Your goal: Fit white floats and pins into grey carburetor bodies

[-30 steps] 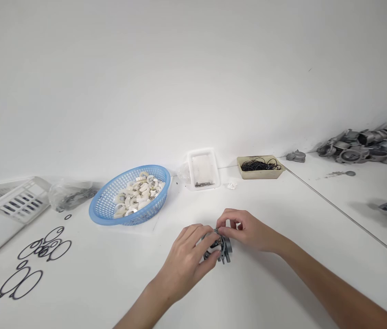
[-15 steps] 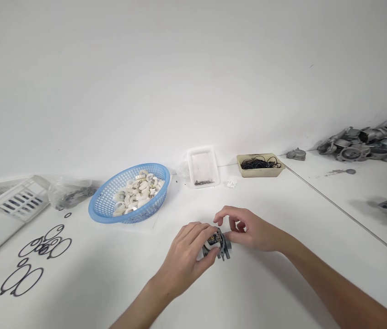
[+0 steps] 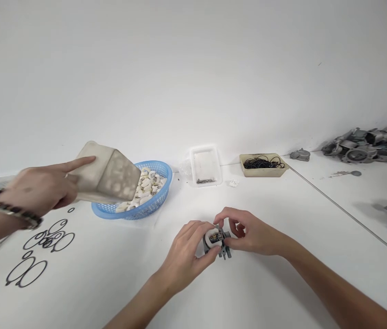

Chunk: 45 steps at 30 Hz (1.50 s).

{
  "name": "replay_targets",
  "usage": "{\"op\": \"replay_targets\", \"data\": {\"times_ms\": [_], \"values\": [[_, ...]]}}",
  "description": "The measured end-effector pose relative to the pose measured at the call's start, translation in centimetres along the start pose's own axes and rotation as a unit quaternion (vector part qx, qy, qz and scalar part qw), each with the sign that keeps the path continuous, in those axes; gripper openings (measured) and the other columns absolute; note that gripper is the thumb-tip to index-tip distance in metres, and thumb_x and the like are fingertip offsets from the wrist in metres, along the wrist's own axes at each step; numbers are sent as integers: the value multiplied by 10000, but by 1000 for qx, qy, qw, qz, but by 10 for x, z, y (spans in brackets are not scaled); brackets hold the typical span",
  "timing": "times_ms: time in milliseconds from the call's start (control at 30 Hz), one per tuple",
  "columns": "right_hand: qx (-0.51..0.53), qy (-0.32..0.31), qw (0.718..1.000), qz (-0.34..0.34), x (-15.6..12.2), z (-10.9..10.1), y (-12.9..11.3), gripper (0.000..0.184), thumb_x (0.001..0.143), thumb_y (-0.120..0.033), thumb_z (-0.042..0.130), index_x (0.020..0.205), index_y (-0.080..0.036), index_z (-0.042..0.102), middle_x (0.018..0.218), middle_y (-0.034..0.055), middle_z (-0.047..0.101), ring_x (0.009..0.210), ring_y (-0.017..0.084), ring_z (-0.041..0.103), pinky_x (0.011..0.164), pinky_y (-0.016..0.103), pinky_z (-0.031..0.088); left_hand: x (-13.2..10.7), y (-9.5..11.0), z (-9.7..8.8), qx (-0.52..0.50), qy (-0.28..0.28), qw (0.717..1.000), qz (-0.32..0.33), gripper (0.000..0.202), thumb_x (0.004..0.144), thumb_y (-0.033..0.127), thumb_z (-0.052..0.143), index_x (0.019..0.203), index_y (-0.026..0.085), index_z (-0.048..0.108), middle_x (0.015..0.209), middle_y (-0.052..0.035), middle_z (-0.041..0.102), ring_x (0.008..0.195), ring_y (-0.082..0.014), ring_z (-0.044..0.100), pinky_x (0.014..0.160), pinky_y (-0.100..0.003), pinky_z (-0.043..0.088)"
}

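Note:
On the white table in front of me sits a small grey metal carburetor body point(image 3: 227, 252) with a white ring-shaped float point(image 3: 210, 238) in its top. My left hand point(image 3: 187, 253) is closed round its left side, thumb in front and fingers behind. From the right, my right hand point(image 3: 250, 232) grips the same body with bent fingers, the thumb at its side and the index finger at its top edge. Whether a tiny part lies between those fingertips cannot be made out.
Another person's hand point(image 3: 44, 185) holds a pale tub point(image 3: 100, 171) tilted over a blue basket point(image 3: 166, 194) of white floats. Black rubber rings point(image 3: 65, 243) lie left. Behind are a white tray point(image 3: 205, 160), a tub of black rings point(image 3: 264, 172) and grey metal castings point(image 3: 358, 153).
Another person's hand with a pale tub has come in from the left, over the blue basket. My right hand has closed in slightly on the carburetor body, and more of the white float shows.

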State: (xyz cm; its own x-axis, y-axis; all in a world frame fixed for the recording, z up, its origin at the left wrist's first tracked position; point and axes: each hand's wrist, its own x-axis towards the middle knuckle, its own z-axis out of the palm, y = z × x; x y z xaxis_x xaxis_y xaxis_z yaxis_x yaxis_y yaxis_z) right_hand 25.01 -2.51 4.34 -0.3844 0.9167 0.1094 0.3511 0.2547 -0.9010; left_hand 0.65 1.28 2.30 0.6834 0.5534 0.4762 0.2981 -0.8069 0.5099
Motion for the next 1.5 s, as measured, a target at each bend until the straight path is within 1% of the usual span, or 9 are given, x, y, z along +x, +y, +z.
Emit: {"op": "replay_targets", "data": {"times_ms": [233,433,567,667,800,933,1133,1300,1500], "values": [[1,3,1000,-2,1,2,0,346,870,-130,697,1150,-329,662,1112,-50,641,706,96,469,636,227,439,-2,-4,3,-1,9,1000,3,368,977,211,696,1311,268,553,1173,-40,706,1069,-232,654,925,-376,535],[-4,6,1000,-4,2,3,-2,287,885,-160,694,1123,-319,672,1079,-43,643,690,101,445,629,236,426,-4,-6,4,4,13,1000,7,358,980,219,703,1303,265,556,1186,-45,711,1066,-234,661,917,-384,546],[-6,6,1000,-8,1,2,-1,285,874,-155,700,1116,-304,677,1062,-32,641,691,103,445,634,240,428,-5,-6,5,10,24,999,23,340,1009,241,677,1323,267,550,1217,-65,712,1103,-249,664,935,-396,552],[-7,9,1000,-10,0,2,0,289,860,-141,700,1104,-295,680,1048,-29,637,683,100,439,633,243,423,-4,-6,5,7,25,999,22,338,1017,244,670,1330,273,547,1225,-64,713,1107,-247,666,937,-397,557],[-5,10,1000,-1,1,2,-1,269,866,-165,705,1097,-301,685,1057,-31,631,678,98,435,626,244,423,-4,-5,5,4,29,999,23,342,1018,242,670,1337,273,551,1238,-61,713,1133,-242,664,958,-396,560],[-10,11,1000,1,2,3,-2,257,871,-175,707,1098,-295,694,1065,-22,629,673,98,433,624,247,420,-3,-5,5,-2,37,999,31,342,1008,237,684,1328,262,566,1219,-67,723,1105,-241,676,940,-393,571],[-8,12,1000,4,1,3,-3,275,869,-168,701,1113,-295,689,1046,-17,627,669,103,421,623,251,416,-2,-5,5,-1,43,998,51,279,1005,230,694,1274,242,620,1211,-89,734,1080,-254,688,927,-409,573],[-10,12,1000,1,1,3,-3,251,880,-194,711,1110,-291,690,1057,-9,627,668,105,422,623,252,418,-1,-4,4,-1,43,998,52,284,1002,217,696,1275,237,620,1222,-86,735,1083,-253,688,924,-404,570],[-12,15,1000,3,0,4,-2,258,881,-196,716,1113,-305,686,1055,-23,626,667,101,424,619,245,415,-1,-2,2,4,31,998,51,272,1018,207,667,1283,239,613,1227,-81,734,1073,-246,688,923,-401,566]]}}
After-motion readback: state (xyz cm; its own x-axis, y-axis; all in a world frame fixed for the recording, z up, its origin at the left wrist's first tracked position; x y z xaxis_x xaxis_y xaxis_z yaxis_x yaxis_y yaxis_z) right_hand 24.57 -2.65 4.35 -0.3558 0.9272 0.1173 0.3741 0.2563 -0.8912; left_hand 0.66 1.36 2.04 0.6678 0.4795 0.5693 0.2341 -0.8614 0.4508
